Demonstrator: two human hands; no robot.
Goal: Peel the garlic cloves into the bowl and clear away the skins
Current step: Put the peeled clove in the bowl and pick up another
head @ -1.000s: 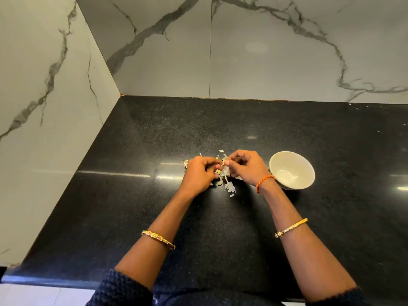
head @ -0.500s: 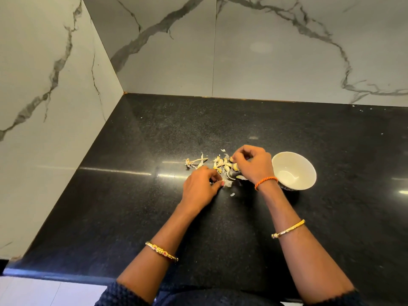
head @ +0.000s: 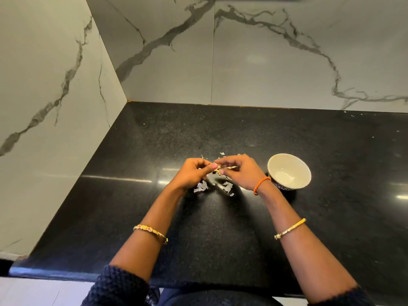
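Observation:
My left hand [head: 191, 174] and my right hand [head: 239, 172] meet above the black counter [head: 198, 228], both pinching a small garlic clove [head: 219, 170] between their fingertips. A strip of yellowish skin sticks out of it toward the right. Loose white garlic skins [head: 202, 187] lie on the counter just below and between the hands, with a few more scraps behind them. A cream bowl [head: 289, 171] stands to the right of my right wrist; its inside looks bare.
White marble walls close the counter at the back and on the left, forming a corner. The counter's front edge runs near my elbows. Wide dark surface stretches right of the bowl.
Both hands have lifted off the pile of skins and come together, now pinching a clove between them. The camera view has tilted a little.

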